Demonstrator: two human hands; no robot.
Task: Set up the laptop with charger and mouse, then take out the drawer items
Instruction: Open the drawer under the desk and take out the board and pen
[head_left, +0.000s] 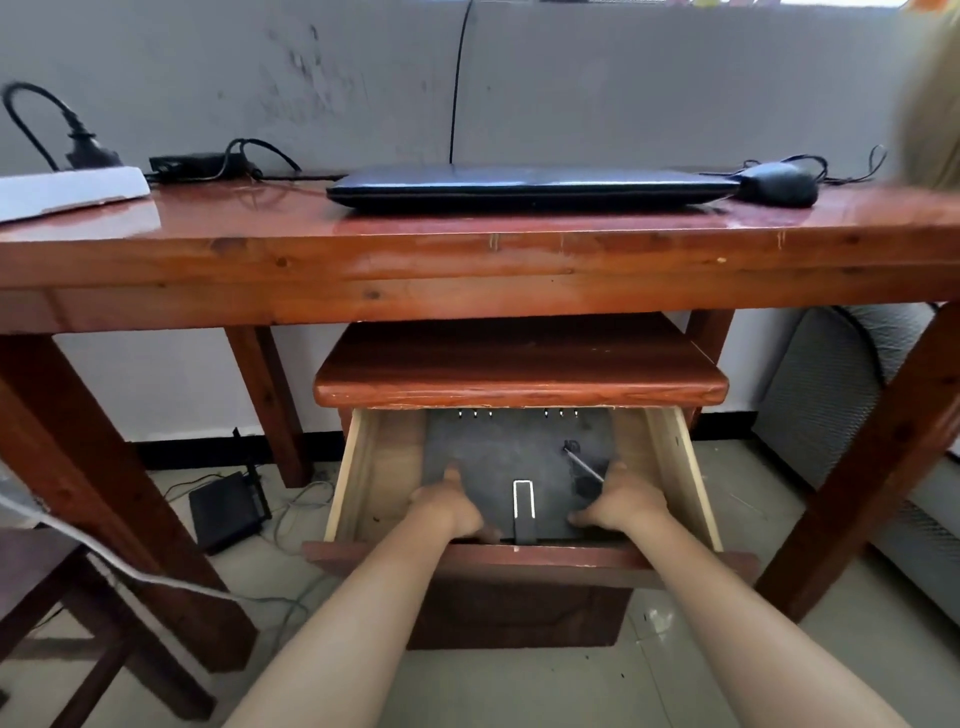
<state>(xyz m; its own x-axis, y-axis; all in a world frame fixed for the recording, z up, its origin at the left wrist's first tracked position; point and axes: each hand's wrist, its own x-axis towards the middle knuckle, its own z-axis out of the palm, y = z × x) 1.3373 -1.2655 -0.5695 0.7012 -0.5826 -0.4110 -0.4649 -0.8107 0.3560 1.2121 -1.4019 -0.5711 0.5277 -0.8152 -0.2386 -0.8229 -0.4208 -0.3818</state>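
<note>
- Two bare hands reach into the open drawer (363, 478) and grip a flat dark grey folder (519, 457) that lies on the drawer's floor.
- The left hand (452, 506) clamps the folder's left edge, thumb on top and pointing toward the back of the drawer, fingers curled under near the drawer's front.
- The right hand (621, 501) clamps the folder's right edge the same way, thumb laid on top, fingers wrapped at the near corner.
- A metal clip (523, 501) stands on the folder between the two hands, close to the drawer's front wall.
- A slim pen (584, 465) lies slanted on the folder, just beside the right thumb, next to a small dark clump I cannot identify.
- A row of small metal ring ends (517, 414) shows along the folder's far edge, at the back of the drawer.
- The drawer is pulled out from under a small wooden shelf (519, 387), which hangs below the wooden desk (467, 270).
- Above the drawer, on the desk top, a closed black laptop (530, 188) lies flat.
- A black mouse (776, 183) sits just right of the laptop, its thin cable looped behind it.
- A black charger brick (200, 165) with coiled cable lies left of the laptop, near a white power strip (67, 189) holding a black plug (88, 150).
- On the floor left of the drawer stands a black router (228, 506) among loose cables.
</note>
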